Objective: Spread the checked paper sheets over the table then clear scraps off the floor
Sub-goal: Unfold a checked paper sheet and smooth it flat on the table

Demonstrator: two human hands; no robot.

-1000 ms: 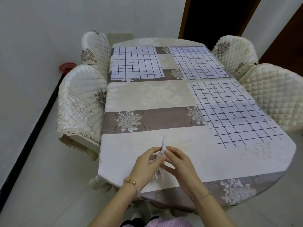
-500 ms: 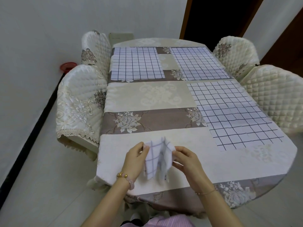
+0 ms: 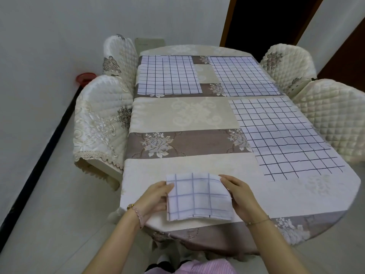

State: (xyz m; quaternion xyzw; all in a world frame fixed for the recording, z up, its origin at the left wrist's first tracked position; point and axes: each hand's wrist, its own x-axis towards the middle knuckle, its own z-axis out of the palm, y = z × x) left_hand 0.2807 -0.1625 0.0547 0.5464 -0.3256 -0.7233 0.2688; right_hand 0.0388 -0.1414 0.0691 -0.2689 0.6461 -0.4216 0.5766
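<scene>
Red thing: a small red round thing (image 3: 85, 78) is lying on the floor by the left wall, and is being partly hidden by a chair.
Left chairs: two chairs in quilted covers, near (image 3: 102, 119) and far (image 3: 120, 56), are standing pushed against the left edge of the table (image 3: 177, 115).
Left hand: the left edge of the folded sheet is being pinched by the left hand (image 3: 156, 196), with the thumb lying on top and the other fingers (image 3: 158, 206) curled underneath; a beaded bracelet is being worn at the wrist.
Folded sheet: a checked paper sheet (image 3: 197, 196), partly folded, is being held between both hands over the near end of the table, left of its middle; whether it is touching the cloth cannot be told.
Right hand: the right edge of the folded sheet is being gripped by the right hand (image 3: 240, 196), its fingers (image 3: 225, 179) closed over the paper; a thin chain is being worn at the wrist.
Table: it is being covered by a cream and brown flowered cloth.
Spread sheets: three checked sheets are lying flat, at the far left (image 3: 168, 75), at the far right (image 3: 243, 76) and at the right side nearer the person (image 3: 284, 135); the far pair are being kept apart by a strip of bare cloth.
Right chairs: two quilted chairs, far (image 3: 286, 64) and near (image 3: 331, 119), are standing at the right edge.
</scene>
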